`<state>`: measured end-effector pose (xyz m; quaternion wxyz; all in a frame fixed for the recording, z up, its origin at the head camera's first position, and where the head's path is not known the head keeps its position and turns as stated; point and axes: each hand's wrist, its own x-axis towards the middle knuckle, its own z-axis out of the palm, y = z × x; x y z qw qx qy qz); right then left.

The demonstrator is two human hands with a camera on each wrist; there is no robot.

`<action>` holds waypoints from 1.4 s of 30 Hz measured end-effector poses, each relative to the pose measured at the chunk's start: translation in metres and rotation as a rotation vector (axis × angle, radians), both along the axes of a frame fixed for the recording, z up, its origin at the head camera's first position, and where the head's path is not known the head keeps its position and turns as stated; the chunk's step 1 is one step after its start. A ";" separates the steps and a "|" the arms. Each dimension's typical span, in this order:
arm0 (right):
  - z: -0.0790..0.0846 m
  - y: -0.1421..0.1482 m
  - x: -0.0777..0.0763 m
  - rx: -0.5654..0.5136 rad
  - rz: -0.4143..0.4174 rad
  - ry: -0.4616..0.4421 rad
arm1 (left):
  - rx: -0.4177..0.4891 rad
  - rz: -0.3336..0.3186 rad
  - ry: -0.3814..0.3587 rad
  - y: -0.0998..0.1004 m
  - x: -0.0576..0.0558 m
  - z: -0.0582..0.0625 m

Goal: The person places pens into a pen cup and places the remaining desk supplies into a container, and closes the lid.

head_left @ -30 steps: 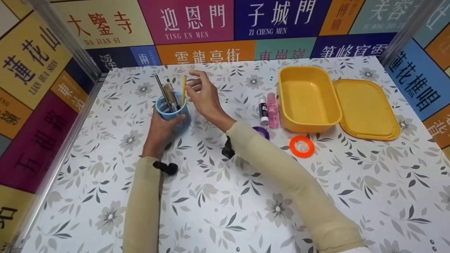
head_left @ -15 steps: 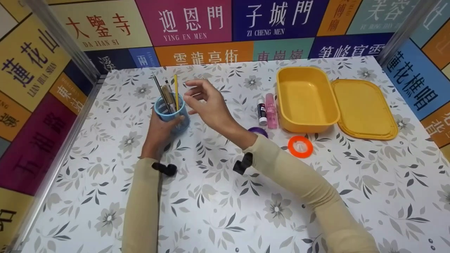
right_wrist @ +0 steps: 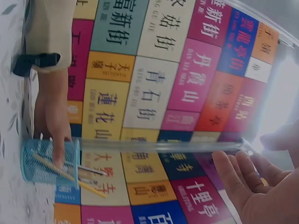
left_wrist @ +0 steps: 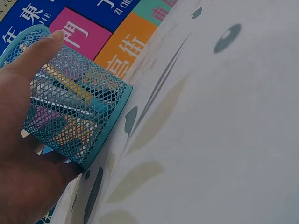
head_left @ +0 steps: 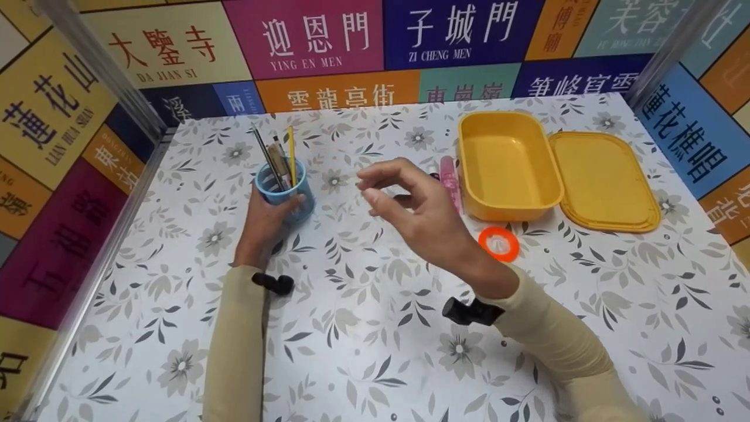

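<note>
At the left of the table stands a light blue mesh pen cup (head_left: 297, 205), upright. My left hand (head_left: 261, 220) grips it, thumb over the near side; the left wrist view shows fingers around the mesh wall (left_wrist: 79, 102). A yellow pencil (head_left: 292, 155), a dark pencil (head_left: 265, 149) and other pens lean inside. My right hand (head_left: 422, 211) hovers over the middle of the table, fingers loosely bent, nothing between them. In the right wrist view its fingers (right_wrist: 238, 177) are apart from the cup.
A yellow box (head_left: 510, 164) stands open at the right, its lid (head_left: 606, 181) flat beside it. Left of the box lies a pink tube (head_left: 449, 176). An orange tape roll (head_left: 498, 243) is in front. My right hand hides part of the things there.
My right hand has moved away from the pencil and the cup, toward the right and nearer to me. The yellow pencil now leans in the cup. My left hand stays on the cup.
</note>
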<state>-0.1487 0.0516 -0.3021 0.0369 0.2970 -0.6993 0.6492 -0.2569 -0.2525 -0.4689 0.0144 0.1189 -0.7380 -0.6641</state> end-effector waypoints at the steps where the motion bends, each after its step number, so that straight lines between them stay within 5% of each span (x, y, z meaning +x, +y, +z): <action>1: 0.001 0.006 0.001 0.005 -0.019 0.007 | -0.006 0.002 -0.009 -0.001 0.000 0.000; 10: 0.004 0.063 -0.012 -0.059 -0.186 0.042 | -0.023 0.004 -0.059 0.000 0.000 0.001; 20: 0.006 0.128 -0.035 -0.108 -0.420 0.008 | -0.024 -0.028 0.013 0.002 0.001 0.000; 28: 0.003 0.167 -0.053 -0.278 -0.412 0.035 | -0.026 -0.014 -0.007 -0.001 0.001 0.001; 36: -0.018 0.210 -0.087 -0.287 -0.493 -0.008 | -0.010 -0.025 0.021 0.003 0.001 0.000; 42: -0.052 0.250 -0.116 -0.176 -0.577 -0.207 | -0.043 -0.029 0.028 0.001 0.001 0.000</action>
